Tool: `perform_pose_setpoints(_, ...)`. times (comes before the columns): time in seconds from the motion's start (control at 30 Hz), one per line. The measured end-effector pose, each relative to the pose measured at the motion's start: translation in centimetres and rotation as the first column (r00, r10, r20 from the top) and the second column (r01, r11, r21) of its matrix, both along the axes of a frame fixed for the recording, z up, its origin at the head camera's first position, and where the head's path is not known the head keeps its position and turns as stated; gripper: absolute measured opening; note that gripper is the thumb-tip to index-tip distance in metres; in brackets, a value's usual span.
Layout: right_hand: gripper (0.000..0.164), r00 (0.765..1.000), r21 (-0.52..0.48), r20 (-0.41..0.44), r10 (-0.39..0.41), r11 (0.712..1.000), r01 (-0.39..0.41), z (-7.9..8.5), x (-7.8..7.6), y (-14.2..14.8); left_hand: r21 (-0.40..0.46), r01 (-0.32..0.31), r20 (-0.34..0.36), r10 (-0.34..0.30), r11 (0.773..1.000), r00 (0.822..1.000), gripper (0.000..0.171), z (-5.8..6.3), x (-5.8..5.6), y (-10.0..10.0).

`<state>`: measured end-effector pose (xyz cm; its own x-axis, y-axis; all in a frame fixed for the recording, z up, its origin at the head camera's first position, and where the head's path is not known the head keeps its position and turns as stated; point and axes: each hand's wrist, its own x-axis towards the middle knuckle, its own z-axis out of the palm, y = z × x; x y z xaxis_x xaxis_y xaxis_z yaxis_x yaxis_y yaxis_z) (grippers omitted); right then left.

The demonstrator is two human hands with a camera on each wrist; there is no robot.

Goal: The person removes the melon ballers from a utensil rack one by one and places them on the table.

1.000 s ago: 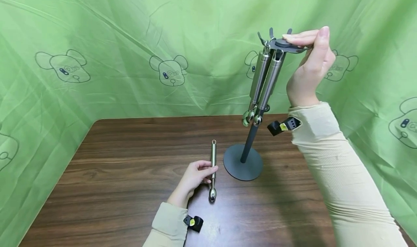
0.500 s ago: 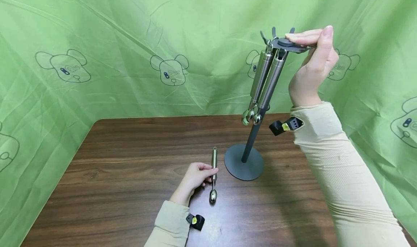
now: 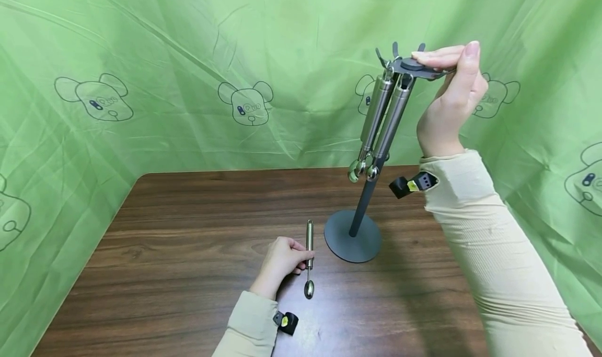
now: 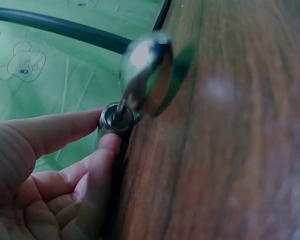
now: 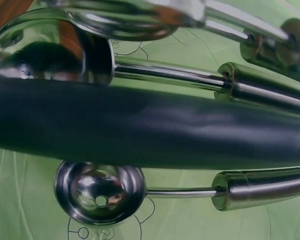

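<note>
Your left hand (image 3: 281, 257) pinches a metal scoop (image 3: 310, 237) by its handle, near the end where the thin stem begins; the scoop is low over the wood-grain tabletop (image 3: 188, 231), left of the utensil stand (image 3: 364, 197). Whether it touches the wood, you cannot tell from here. Your right hand (image 3: 453, 98) reaches up to the stand, extended fingers laid on its top disc (image 3: 412, 64) and thumb raised; what any lower fingers do is hidden.

Expect the scoop to feel light to moderate, rigid and hard to damage, though its smooth round handle could roll or slip. The handle is the sensible hold, fuller than the stem, and a grip toward its middle should curb tipping. Its bowl (image 3: 309, 289) is a glossy elongated oval (mirror-bright enough to throw glare), and a small loop tops the handle.

The stand looks like matte dark metal: a slim post on a flat round base (image 3: 338, 242), with upturned hooks above. Hanging utensils (image 3: 389, 119) have satin cylindrical handles; one polished round bowl (image 5: 101, 192) carries a small hole. Behind hangs wrinkled green cloth (image 3: 178, 59) with line-drawn bear faces.
</note>
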<state>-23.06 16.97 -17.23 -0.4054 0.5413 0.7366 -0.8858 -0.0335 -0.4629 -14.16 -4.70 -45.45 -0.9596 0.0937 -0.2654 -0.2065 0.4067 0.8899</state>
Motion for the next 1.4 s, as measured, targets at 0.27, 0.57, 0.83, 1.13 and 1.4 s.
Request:
perform_pose_setpoints(0.27, 0.063, 1.0, 0.006, 0.01, -0.007, 1.0, 0.007, -0.1, 0.2, 0.1, 0.001, -0.027, -0.015, 0.027, 1.0, 1.0, 0.022, 0.1, 0.2, 0.6)
perform_pose_setpoints(0.57, 0.063, 1.0, 0.007, 0.016, -0.01, 1.0, 0.01, -0.2, 0.2, 0.2, 0.069, -0.042, 0.007, 0.042, 0.997, 0.999, 0.029, -0.1, 0.4, 1.1)
perform_pose_setpoints(0.83, 0.063, 1.0, 0.001, 0.016, -0.011, 1.0, 0.011, -0.1, 0.3, 0.2, 0.094, -0.041, 0.02, 0.039, 0.995, 0.999, 0.029, -0.4, 0.3, 1.4)
perform_pose_setpoints(1.13, 0.062, 1.0, -0.003, 0.007, -0.004, 1.0, 0.004, -0.1, 0.3, 0.1, 0.082, -0.038, 0.03, 0.036, 0.996, 0.999, 0.031, 0.0, 0.5, 1.3)
perform_pose_setpoints(1.4, 0.063, 1.0, 0.026, 0.019, -0.013, 1.0, 0.013, 0.0, 0.2, 0.0, 0.101, -0.011, 0.046, 0.006, 0.995, 0.999, 0.036, 0.4, 0.2, 0.4)
